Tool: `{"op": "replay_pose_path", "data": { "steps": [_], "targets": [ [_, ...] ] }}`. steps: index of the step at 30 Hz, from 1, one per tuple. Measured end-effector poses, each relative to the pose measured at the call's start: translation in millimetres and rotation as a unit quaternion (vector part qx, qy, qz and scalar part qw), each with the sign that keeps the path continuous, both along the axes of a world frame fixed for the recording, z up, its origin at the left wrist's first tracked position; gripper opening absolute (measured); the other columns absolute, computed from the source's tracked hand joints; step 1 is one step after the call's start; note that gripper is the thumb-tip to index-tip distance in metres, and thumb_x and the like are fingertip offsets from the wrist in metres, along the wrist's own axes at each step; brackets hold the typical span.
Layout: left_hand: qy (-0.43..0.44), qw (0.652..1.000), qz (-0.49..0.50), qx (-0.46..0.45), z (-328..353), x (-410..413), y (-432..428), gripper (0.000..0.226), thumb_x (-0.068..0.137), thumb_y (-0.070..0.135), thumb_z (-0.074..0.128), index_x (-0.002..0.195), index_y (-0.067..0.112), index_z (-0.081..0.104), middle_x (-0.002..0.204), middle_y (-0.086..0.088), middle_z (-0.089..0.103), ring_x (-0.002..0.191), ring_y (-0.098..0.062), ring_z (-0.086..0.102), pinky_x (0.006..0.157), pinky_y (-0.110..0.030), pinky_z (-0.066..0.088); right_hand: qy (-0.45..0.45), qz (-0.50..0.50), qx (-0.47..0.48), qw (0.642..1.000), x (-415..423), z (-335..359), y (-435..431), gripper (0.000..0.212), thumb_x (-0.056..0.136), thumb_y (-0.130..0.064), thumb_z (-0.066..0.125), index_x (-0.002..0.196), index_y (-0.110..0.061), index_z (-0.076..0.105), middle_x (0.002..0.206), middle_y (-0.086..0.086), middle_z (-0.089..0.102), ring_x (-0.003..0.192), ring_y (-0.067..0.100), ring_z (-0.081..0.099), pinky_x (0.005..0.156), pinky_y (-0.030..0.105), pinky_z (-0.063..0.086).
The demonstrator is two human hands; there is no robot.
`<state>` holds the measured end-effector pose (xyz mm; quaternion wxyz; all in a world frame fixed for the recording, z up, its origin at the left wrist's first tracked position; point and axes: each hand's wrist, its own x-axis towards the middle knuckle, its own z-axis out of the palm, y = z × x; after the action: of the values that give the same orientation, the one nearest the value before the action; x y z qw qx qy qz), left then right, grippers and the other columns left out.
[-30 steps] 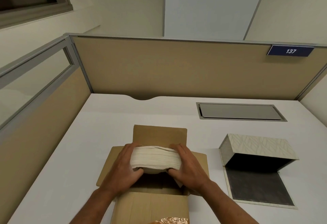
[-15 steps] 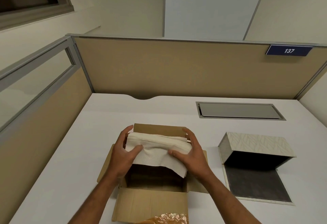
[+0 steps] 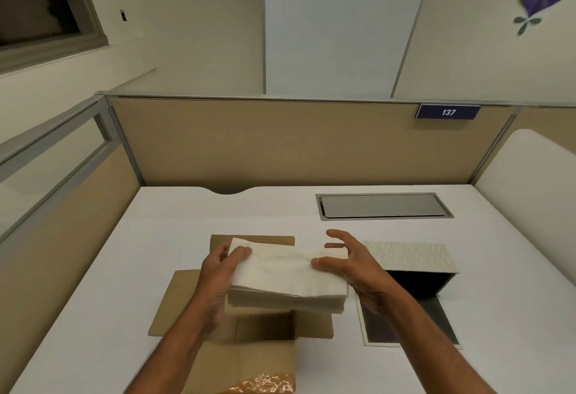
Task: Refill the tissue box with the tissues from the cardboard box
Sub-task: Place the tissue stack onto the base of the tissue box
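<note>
I am holding the tissue stack [image 3: 288, 275] above the open cardboard box [image 3: 249, 328], my left hand [image 3: 221, 272] and right hand [image 3: 349, 264] gripping its ends, long axis running left-right. The tissue box [image 3: 408, 258] is lying open just right of my right hand, bare desk [image 3: 498, 315] around it.

White desk [image 3: 174, 231], grey hatch [image 3: 383, 205], tan partition [image 3: 280, 141], sign "137" [image 3: 448, 112]

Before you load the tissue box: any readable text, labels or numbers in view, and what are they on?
"137": white digits on the dark blue plate on the tan cubicle partition.
No print shows on the brown cardboard box, the leaf-patterned tissue box or the white tissue stack.
</note>
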<state>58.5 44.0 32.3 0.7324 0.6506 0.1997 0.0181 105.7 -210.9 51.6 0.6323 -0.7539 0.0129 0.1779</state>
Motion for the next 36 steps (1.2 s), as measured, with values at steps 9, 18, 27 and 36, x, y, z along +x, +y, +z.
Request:
{"op": "replay_pose_path", "data": {
  "steps": [9, 18, 27, 36],
  "targets": [
    [0.029, 0.999, 0.014, -0.009, 4, -17, -135, 0.033, 0.088, 0.029, 0.066, 0.12, 0.026, 0.057, 0.116, -0.007, 0.063, 0.102, -0.027, 0.059, 0.075, -0.038, 0.048, 0.086, -0.042, 0.046, 0.994, -30, -4, -140, 0.073, 0.07, -0.022, 0.087, 0.132, -0.027, 0.049, 0.126, 0.013, 0.058, 0.103, 0.032, 0.067, 0.077, 0.035, 0.059],
    [0.123, 0.991, 0.047, -0.007, -32, -25, -256, 0.044, 0.091, 0.03, 0.061, 0.131, 0.035, 0.043, 0.108, 0.003, 0.052, 0.093, -0.015, 0.049, 0.068, -0.034, 0.038, 0.163, -0.061, 0.019, 0.985, -37, -34, -255, 0.078, 0.068, -0.03, 0.089, 0.133, -0.025, 0.046, 0.116, 0.013, 0.068, 0.089, 0.03, 0.075, 0.07, 0.036, 0.06],
    [0.135, 0.99, 0.041, -0.028, -70, 2, -274, 0.058, 0.089, 0.031, 0.066, 0.14, 0.032, 0.039, 0.109, 0.007, 0.054, 0.099, -0.014, 0.052, 0.09, -0.041, 0.042, 0.21, -0.09, 0.042, 0.973, -27, -64, -281, 0.064, 0.072, -0.023, 0.084, 0.126, -0.016, 0.052, 0.104, 0.014, 0.077, 0.095, 0.034, 0.073, 0.07, 0.041, 0.06],
    [0.145, 0.987, 0.017, -0.067, -106, 37, -294, 0.087, 0.084, 0.03, 0.074, 0.15, 0.03, 0.018, 0.141, -0.007, 0.048, 0.121, -0.024, 0.047, 0.102, -0.041, 0.033, 0.148, -0.264, 0.039, 0.952, -18, -118, -272, 0.075, 0.079, -0.027, 0.08, 0.141, -0.026, 0.037, 0.122, 0.007, 0.06, 0.112, 0.028, 0.057, 0.094, 0.046, 0.046]
  ]
}}
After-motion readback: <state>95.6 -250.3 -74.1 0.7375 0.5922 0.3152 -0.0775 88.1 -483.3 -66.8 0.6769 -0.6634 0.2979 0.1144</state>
